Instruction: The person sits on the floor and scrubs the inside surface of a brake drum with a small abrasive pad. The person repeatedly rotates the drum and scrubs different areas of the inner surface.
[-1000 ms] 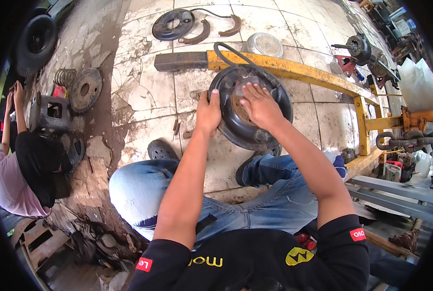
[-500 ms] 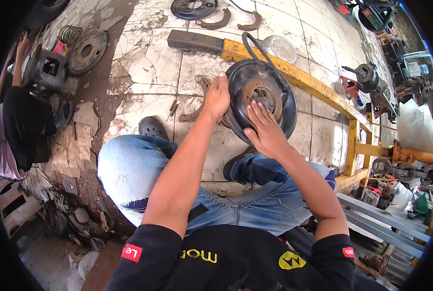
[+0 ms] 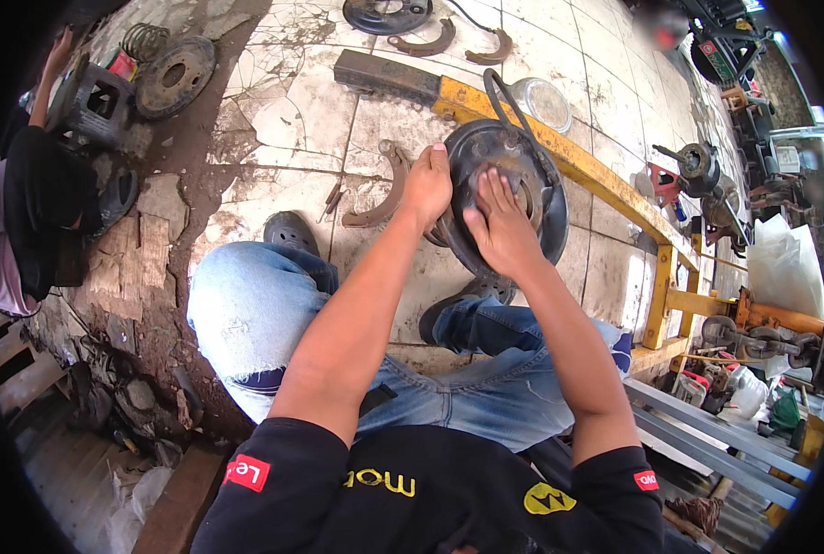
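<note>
While the left hand (image 3: 427,189) grips the left rim of the black brake backing plate (image 3: 472,148), at frame centre in the head view, the right hand (image 3: 506,238), apart from it, lies flat higher on the face than half a second ago, the dark block beneath it now out of sight. One yellow beam (image 3: 615,187) runs close behind; left lies a rusty brake shoe (image 3: 400,180), upper right of the plate a round container (image 3: 543,104).

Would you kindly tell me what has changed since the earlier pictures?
The right hand moved down the plate's face, then back up. The plate now looks tipped more on edge, leaving the curved shoe left of it more visible. The left hand still holds the rim; the yellow beam stayed put.
</note>
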Motion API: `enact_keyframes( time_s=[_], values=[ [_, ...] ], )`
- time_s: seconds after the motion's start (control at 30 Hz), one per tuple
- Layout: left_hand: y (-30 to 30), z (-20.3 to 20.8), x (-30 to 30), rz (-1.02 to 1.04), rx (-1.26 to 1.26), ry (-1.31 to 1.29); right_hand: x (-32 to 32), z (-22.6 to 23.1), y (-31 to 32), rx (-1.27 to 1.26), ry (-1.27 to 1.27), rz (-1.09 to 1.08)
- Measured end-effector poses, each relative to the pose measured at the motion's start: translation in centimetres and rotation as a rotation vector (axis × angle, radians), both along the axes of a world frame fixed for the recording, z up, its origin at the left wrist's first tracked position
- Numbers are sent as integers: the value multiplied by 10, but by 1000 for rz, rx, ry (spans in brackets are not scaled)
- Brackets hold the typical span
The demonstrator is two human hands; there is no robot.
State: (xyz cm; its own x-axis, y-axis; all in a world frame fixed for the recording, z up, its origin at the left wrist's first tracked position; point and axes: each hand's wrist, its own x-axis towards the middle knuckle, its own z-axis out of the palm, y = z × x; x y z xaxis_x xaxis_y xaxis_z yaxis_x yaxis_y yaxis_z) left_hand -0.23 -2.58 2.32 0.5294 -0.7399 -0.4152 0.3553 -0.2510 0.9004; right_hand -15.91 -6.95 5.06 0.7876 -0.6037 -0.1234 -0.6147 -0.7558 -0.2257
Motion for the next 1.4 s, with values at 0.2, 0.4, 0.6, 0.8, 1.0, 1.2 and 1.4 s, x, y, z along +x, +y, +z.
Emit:
enact_keyframes(
  time_s=[0.2, 0.4, 0.6, 0.8, 1.0, 1.2, 1.4],
  values=[
    [2, 4, -4, 33, 19, -140, -30, 19, 17, 97, 96, 160],
    [0, -4, -8, 50, 20, -103, 8, 0, -7, 9, -17, -67],
    [3, -2, -6, 71, 18, -70, -12, 10, 23, 50, 112, 52],
    [-1, -5, -8, 28, 0, -106, 15, -2, -10, 27, -33, -206],
    [3, -3, -3, 45, 25, -146, -8, 4, 21, 62, 40, 5],
    [1, 5, -5, -10, 10, -81, 11, -4, -21, -12, -9, -182],
    [6, 5, -5, 29, 46, -132, -3, 1, 10, 40, 33, 14]
  ],
)
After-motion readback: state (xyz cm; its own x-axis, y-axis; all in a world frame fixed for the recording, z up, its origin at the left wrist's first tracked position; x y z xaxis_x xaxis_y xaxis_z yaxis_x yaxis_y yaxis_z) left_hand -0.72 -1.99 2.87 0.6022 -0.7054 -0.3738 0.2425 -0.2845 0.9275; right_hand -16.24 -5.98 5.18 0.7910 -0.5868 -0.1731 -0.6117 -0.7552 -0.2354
